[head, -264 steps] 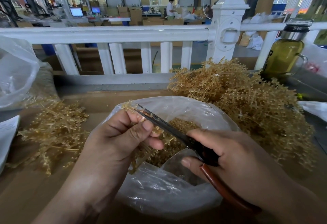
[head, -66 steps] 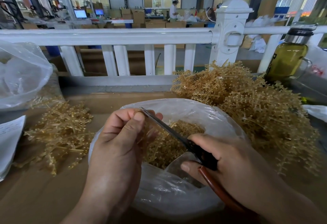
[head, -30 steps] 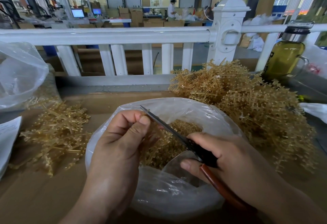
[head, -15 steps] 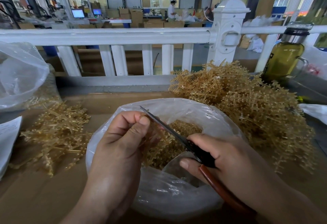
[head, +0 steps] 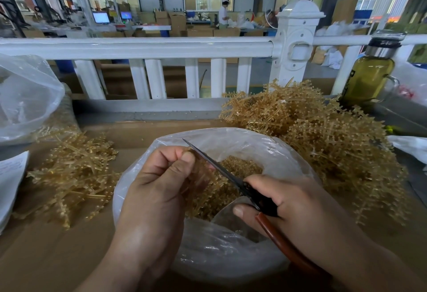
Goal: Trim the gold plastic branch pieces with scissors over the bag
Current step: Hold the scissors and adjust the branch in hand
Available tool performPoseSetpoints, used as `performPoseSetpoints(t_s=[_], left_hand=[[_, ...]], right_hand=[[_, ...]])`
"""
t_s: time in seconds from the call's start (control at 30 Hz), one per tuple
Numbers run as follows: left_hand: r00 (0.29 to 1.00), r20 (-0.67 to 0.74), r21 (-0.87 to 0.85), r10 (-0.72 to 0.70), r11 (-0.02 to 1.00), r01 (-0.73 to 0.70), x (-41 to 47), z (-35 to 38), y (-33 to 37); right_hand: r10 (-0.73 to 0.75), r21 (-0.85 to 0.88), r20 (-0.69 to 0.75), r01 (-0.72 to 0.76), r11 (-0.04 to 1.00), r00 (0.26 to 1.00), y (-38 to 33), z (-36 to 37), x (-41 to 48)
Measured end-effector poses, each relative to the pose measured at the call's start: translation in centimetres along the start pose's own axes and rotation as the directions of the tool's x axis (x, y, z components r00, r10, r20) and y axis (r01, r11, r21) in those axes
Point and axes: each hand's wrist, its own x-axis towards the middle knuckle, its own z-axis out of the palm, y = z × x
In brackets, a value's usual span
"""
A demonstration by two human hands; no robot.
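**Trimming gold sprigs: weigh nothing, but springy**

My left hand (head: pixel 159 190) pinches a thin gold plastic branch piece (head: pixel 203 185) between the thumb and curled fingers (head: pixel 166 156). It hangs right over the mouth of the clear plastic bag (head: pixel 242 137), which sits on the brown cardboard surface (head: pixel 57 259) and already has a heap of gold bits in it. My right hand (head: pixel 295 204) is wrapped round the red-brown handles of the steel-bladed scissors (head: pixel 258 198). The blades lie against the piece just beside my thumb, and I can't tell if they're fully closed.

My guess on handling: this stuff looks featherweight and bendy rather than brittle. It has little nubs that snag on each other, so pulling one from the big tangled gold pile (head: pixel 323 148) on my right probably drags its neighbours along. I'd hold it by the main stem, close to the cut, so it can't flex away from the blades. Pinch too far back and it'll likely wobble. A smaller loose gold pile (head: pixel 76 171) sits to my left.
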Motion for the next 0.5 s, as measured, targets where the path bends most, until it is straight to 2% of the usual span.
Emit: performPoseSetpoints(t_s=[0.1,0.23,0.37,0.5], left_hand=[[1.0,-0.008,0.002,-0.01,1.0,0.01,0.0,-0.1,0.0],[1.0,-0.001,-0.03,-0.015,0.999,0.015,0.1,0.0,0.1],[0.998,-0.007,-0.085,-0.058,0.995,0.057,0.4,-0.2,0.1],[0.994,0.06,-0.115,-0.089,0.989,0.095,0.1,0.0,0.0]], right_hand=[[-0.016,-0.005,-0.023,0.016,1.0,1.0,0.2,0.3,0.0],[-0.017,0.11,-0.052,0.023,0.994,0.998,0.6,0.7,-0.1],[0.102,0.369,-0.185,-0.027,0.929,0.978,0.6,1.0,0.2],[0.144,0.583,-0.237,0.022,0.812,0.961,-0.3,1.3,0.2]])
